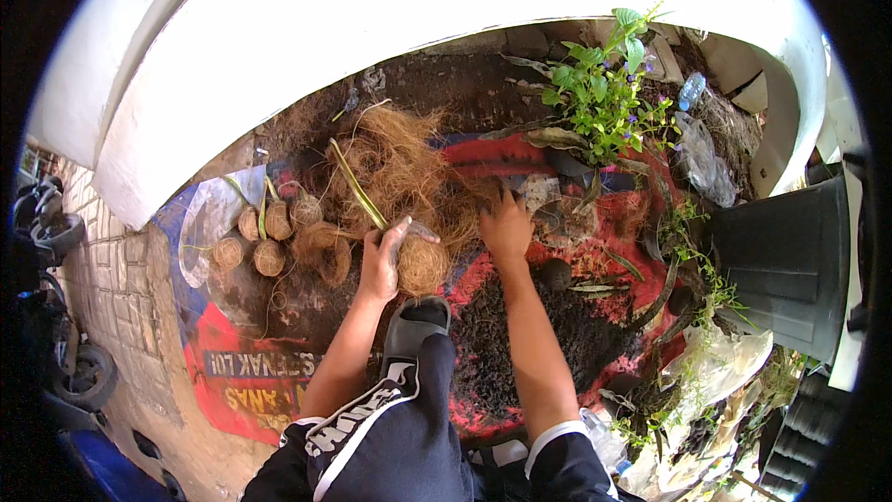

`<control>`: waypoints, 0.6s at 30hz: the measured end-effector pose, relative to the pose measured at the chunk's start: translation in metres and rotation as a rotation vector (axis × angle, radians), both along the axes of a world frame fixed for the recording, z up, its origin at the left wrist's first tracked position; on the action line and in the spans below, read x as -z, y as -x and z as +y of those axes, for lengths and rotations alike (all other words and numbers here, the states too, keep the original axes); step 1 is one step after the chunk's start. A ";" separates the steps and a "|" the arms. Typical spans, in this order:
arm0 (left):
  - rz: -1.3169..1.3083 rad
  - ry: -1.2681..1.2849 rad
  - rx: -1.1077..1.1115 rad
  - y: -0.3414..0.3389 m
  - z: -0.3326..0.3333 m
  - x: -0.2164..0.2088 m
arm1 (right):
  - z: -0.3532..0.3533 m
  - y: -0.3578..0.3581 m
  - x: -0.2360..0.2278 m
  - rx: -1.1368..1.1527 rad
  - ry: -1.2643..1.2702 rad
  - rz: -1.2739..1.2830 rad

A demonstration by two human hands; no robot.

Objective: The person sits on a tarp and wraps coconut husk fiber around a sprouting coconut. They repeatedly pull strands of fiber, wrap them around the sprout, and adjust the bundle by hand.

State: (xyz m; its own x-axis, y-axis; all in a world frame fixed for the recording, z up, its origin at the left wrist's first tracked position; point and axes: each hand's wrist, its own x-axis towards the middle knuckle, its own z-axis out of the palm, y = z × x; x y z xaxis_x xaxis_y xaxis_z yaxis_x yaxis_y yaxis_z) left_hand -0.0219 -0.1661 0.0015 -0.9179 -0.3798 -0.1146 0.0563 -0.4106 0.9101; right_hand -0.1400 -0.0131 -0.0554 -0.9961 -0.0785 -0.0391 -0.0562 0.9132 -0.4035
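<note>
My left hand (379,265) is closed round the upper left of a ball wrapped in brown coconut fibre (423,268). A long green leaf with pale edges (358,186) slants up and left from behind that hand. The ball sits just beyond my shoe. To its right, my right hand (506,228) reaches forward, its fingertips curled into loose brown fibre and partly hidden by it. A large tangled heap of coconut fibre (400,158) lies beyond both hands.
Several finished fibre balls with leaves (269,257) lie at left on a printed red and blue sheet (223,325). Dark soil (520,344) is heaped near my right forearm. A leafy plant (599,93), clear plastic bag (703,163) and black bin (780,256) stand right.
</note>
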 end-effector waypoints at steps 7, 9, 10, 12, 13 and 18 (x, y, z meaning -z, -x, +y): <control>0.071 0.066 0.106 -0.006 0.004 0.016 | 0.022 0.025 0.020 0.133 0.159 -0.229; 0.052 0.008 0.106 -0.007 0.003 0.020 | 0.019 0.026 0.003 0.223 0.494 -0.298; 0.053 0.079 0.056 -0.007 0.002 0.021 | 0.018 0.025 -0.006 0.265 0.665 -0.326; 0.115 -0.082 0.112 -0.008 0.003 0.021 | 0.014 0.019 -0.023 0.367 0.914 -0.300; 0.171 -0.168 0.148 -0.008 0.003 0.020 | 0.012 0.015 -0.030 0.417 1.031 -0.312; 0.168 0.102 0.072 -0.003 0.007 0.009 | 0.002 0.000 -0.059 0.310 1.465 -0.323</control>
